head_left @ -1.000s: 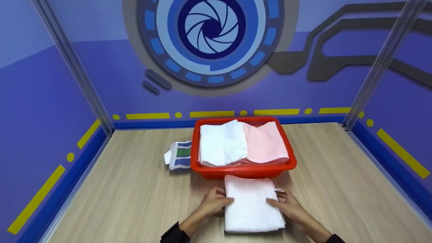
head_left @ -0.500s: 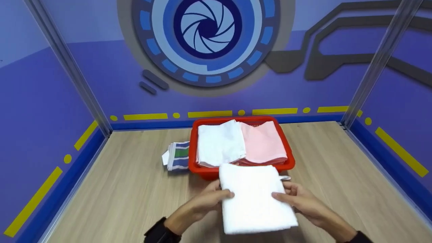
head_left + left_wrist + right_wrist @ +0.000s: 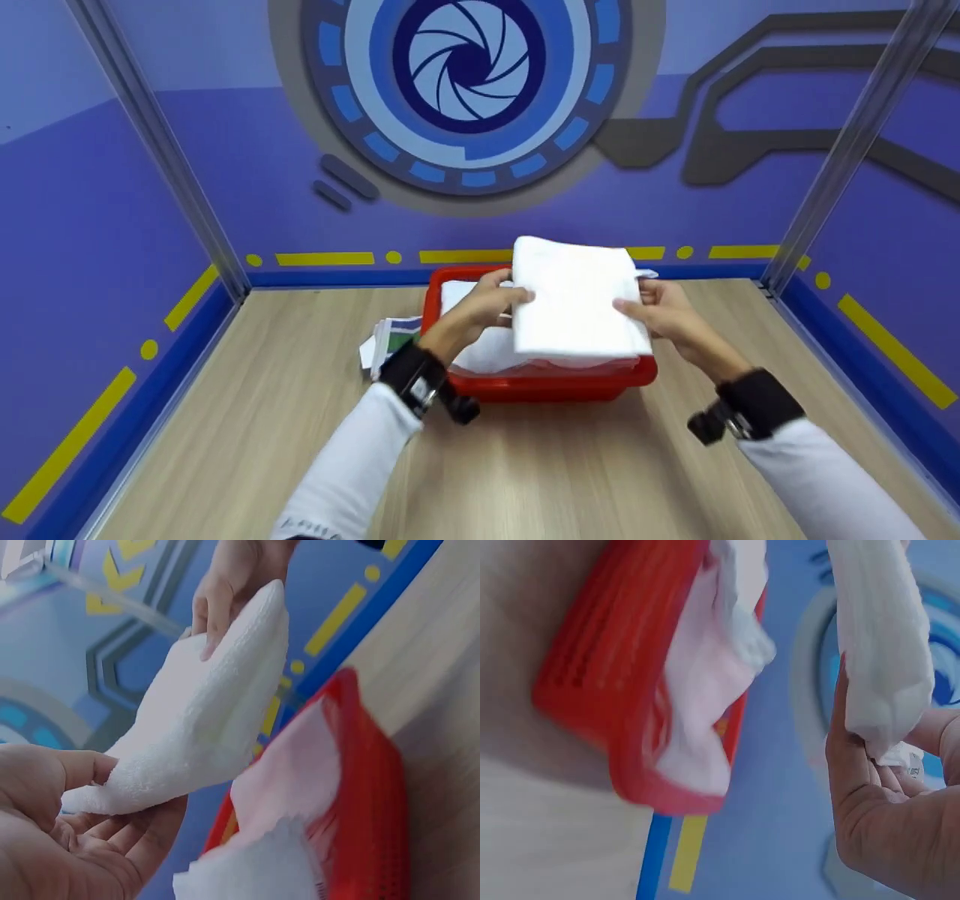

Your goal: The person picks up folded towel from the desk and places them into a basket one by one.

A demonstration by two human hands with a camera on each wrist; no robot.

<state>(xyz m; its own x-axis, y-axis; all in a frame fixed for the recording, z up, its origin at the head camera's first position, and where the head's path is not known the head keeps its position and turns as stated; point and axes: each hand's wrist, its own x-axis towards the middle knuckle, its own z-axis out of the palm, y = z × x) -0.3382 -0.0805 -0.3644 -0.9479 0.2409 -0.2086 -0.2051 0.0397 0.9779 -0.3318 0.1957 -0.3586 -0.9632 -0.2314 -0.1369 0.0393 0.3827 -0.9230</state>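
Note:
A folded white towel is held up over the right part of the red basket. My left hand pinches its left edge, thumb on top and fingers beneath. At the opposite edge my right hand grips it the same way, near a small hanging loop. In the left wrist view the towel sags between both hands, above the basket. Inside the basket lie a white cloth stack and a pink cloth stack; the held towel hides most of the pink one in the head view.
Striped cloths in blue, green and white lie by the basket's left side, partly under its rim. The wooden table ends at printed blue-purple walls behind and on both sides.
Both hands have lifted the white towel off the table and carried it away from the body, from in front of the basket to above it. The basket has stayed in place.

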